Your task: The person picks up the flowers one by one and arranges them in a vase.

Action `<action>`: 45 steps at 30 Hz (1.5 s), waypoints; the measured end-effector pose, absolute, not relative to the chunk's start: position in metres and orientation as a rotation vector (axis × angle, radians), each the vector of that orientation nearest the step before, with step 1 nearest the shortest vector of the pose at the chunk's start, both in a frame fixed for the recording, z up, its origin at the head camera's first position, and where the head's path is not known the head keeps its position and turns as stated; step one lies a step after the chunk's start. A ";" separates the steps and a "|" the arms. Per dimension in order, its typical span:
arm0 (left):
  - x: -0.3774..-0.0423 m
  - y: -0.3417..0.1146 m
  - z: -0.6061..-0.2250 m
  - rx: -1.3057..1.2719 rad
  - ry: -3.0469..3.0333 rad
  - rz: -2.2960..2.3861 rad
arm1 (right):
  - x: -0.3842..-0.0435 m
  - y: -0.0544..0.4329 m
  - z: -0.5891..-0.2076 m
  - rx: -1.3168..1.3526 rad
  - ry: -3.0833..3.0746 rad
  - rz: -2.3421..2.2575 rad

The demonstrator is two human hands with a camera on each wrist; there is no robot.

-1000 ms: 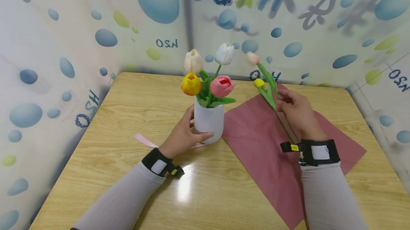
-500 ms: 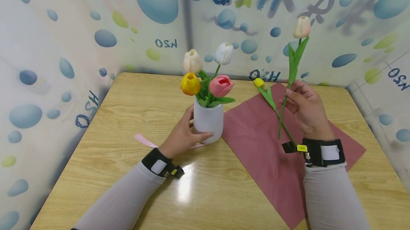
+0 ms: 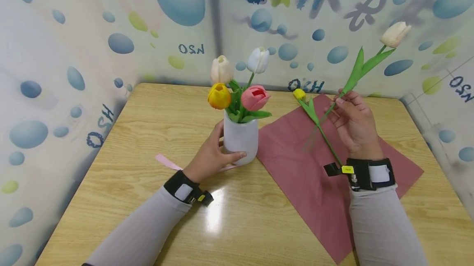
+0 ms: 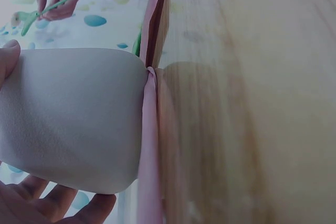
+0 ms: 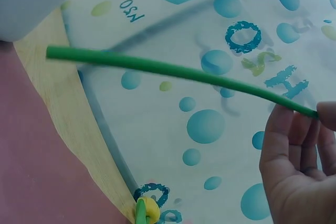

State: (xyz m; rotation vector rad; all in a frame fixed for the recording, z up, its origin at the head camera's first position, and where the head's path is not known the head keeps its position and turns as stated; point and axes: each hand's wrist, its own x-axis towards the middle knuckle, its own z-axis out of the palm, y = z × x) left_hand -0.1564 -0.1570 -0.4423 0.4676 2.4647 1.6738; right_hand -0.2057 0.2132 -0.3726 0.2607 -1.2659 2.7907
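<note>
My left hand (image 3: 214, 153) grips the lower part of a white vase (image 3: 241, 140), its thumb across the front. In the vase stand a cream tulip (image 3: 221, 70), a white tulip (image 3: 258, 60), an orange-yellow tulip (image 3: 219, 96) and a pink tulip (image 3: 255, 98). Above the right side of the table, my right hand (image 3: 355, 122) pinches the stem of a pale pink-cream tulip (image 3: 395, 34). Its bloom leans up to the right; the stem's cut end (image 5: 58, 53) points toward the vase in the right wrist view. A yellow tulip (image 3: 299, 94) lies beneath on dusty-rose wrapping paper (image 3: 296, 155).
The wrapping paper spreads over the right part of the wooden table (image 3: 148, 122), beside the vase. A pink ribbon (image 3: 168, 162) runs along the tabletop under the left hand and by the vase's base. A patterned sheet (image 3: 140, 11) rises behind the table's back edge.
My right hand has lifted the pale tulip from beside the yellow one, raised it and tipped its bloom to the right. The left hand and vase have stayed in place.
</note>
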 end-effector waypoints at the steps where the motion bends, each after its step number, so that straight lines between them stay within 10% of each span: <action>1: -0.156 -0.157 -0.442 0.466 2.464 1.674 | -0.206 0.213 -0.373 0.258 -1.260 2.788; 45: -0.159 -0.158 -0.446 0.444 2.472 1.661 | -0.204 0.209 -0.373 0.236 -1.151 2.830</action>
